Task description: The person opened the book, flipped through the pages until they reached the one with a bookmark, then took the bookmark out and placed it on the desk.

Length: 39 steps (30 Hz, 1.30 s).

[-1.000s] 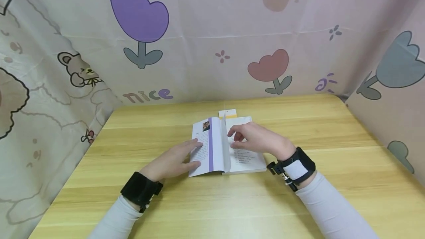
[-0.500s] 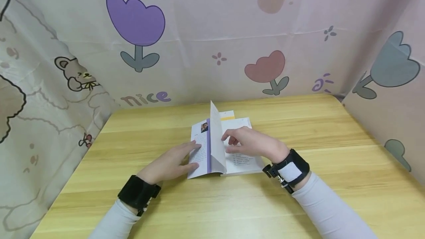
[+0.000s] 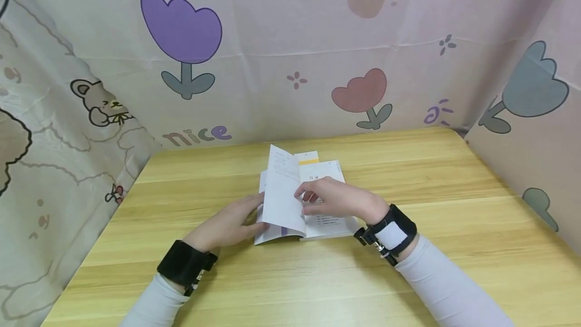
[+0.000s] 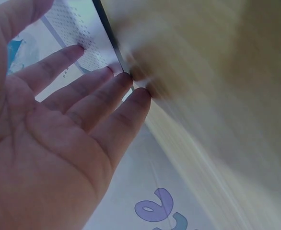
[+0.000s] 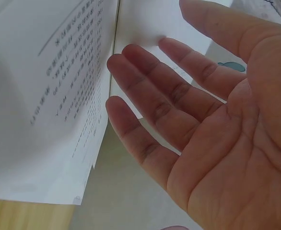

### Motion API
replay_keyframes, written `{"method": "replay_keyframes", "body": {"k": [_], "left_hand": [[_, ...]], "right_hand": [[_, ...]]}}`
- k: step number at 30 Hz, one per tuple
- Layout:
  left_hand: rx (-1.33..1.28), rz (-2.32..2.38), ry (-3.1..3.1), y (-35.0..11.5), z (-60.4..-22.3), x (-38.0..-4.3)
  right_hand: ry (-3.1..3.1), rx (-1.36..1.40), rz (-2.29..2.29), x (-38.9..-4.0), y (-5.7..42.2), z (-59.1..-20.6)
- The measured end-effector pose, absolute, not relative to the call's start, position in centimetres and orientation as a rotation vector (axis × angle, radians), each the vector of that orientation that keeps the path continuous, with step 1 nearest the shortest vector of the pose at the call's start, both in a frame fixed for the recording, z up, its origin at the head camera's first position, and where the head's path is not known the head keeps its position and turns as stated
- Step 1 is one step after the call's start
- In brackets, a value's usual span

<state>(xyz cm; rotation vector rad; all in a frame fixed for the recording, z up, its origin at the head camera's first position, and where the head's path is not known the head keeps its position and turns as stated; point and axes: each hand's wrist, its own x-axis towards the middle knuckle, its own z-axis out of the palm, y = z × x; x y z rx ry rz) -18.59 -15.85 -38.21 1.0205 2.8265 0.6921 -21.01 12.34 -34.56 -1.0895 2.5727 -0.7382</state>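
An open book with printed white pages lies on the table. One page stands up off the right side, leaning left over the cover flap, which has a purple stripe. My left hand rests at the flap's left edge with fingers spread; in the left wrist view its fingertips are along that edge. My right hand is over the right-hand pages, its fingertips right at the raised page. Seen from the right wrist, the fingers are loosely extended beside the printed page, pinching nothing.
A white piece with a yellow stripe shows behind the book's top edge. The wooden table meets a patterned cloth backdrop at the back, with more cloth at both sides.
The page has swung from upright near the spine over to the left and now covers much of the flap. My right hand has moved slightly left with it; the left hand stays at the flap.
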Motion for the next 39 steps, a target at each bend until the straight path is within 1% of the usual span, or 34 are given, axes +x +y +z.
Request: {"method": "replay_keyframes", "body": {"k": [6, 15, 22, 31, 39], "left_hand": [[1.046, 0.726, 2.834, -16.2, -38.4, -18.8], [0.977, 0.702, 2.856, -16.7, -37.9, -18.8], [0.979, 0.738, 2.839, -17.0, -37.4, -19.0], [0.834, 0.751, 2.87, -18.2, -36.5, -19.1], [0.886, 0.793, 2.905, -18.2, -35.6, -19.2]], "right_hand": [[2.609, -1.136, -0.704, -20.9, 12.0, -34.7], [2.679, -1.148, -0.617, -20.8, 11.7, -35.2], [2.688, -1.154, -0.602, -20.8, 11.7, -35.6], [2.706, -1.162, -0.557, -20.8, 11.3, -35.9], [2.718, -1.153, -0.537, -20.6, 11.2, -35.7]]}}
